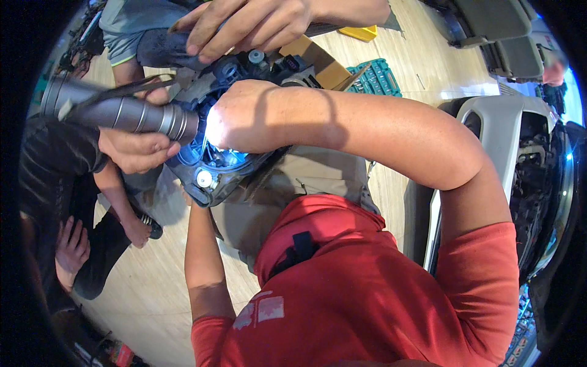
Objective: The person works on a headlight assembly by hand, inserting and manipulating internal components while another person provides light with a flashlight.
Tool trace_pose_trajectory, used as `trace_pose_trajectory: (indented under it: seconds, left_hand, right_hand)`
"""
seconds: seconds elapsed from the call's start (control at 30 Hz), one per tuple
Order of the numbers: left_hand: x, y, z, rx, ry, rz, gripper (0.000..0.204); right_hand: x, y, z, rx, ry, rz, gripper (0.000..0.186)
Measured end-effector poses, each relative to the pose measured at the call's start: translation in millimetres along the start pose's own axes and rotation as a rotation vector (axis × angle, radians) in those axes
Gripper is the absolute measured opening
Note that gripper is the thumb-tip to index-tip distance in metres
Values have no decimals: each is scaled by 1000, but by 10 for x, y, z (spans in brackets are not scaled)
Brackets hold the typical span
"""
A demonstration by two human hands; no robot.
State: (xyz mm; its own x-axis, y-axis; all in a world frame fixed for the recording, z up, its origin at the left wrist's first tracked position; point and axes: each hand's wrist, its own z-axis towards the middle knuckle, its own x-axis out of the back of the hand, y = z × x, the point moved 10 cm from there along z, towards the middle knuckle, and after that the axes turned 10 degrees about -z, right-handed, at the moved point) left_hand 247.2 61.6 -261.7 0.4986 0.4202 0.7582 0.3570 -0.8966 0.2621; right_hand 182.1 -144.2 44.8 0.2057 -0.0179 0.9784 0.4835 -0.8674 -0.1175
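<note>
A dark car headlight housing point(211, 194) sits tilted above my lap, its open back facing up, with a white round knob point(203, 178) near its lower edge. My right hand point(239, 119) reaches into that opening, curled like a fist; its fingertips and anything in them are hidden. My left forearm point(205, 257) rises to the underside of the housing, which covers the hand. From the left, another person's hand point(137, 147) holds a grey flashlight point(140, 115) close to my right hand, lighting the inside blue-white. A second hand point(251, 27), not mine, hovers over the housing's far side.
Beyond the housing are a cardboard box point(318, 61) and a teal tool case point(374, 78) on the pale floor. A yellow object point(359, 32) lies farther back. At right stands a white car panel point(489, 116) beside an exposed engine bay. People in dark clothes crowd the left.
</note>
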Motion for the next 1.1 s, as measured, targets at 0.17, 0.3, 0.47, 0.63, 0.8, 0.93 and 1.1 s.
trace_pose_trajectory:
  seconds: [0.17, 0.3, 0.47, 0.63, 0.8, 0.93, 1.1]
  left_hand:
    - [-5, 49, 15, -19, 1, 3, 76]
    - [1, 56, 16, -26, 1, -6, 74]
    - [36, 64, 14, -30, 7, -10, 73]
    - [34, 59, 31, -30, 6, -8, 71]
    - [62, -13, 59, -18, 5, -5, 69]
    - [69, 41, 93, -22, -1, 1, 68]
    - [109, 12, 66, -4, 10, 7, 66]
  right_hand:
    - [4, 18, 22, -99, -42, 7, 15]
    - [4, 17, 71, -160, -48, 20, 18]
    - [-14, 32, 65, -201, -160, 43, 22]
    - [69, 77, 109, -193, -228, 59, 18]
    - [415, 335, -55, -185, -13, 125, 15]
    - [788, 474, -717, -36, 769, 247, 21]
    - [382, 533, -743, -198, 291, 256, 28]
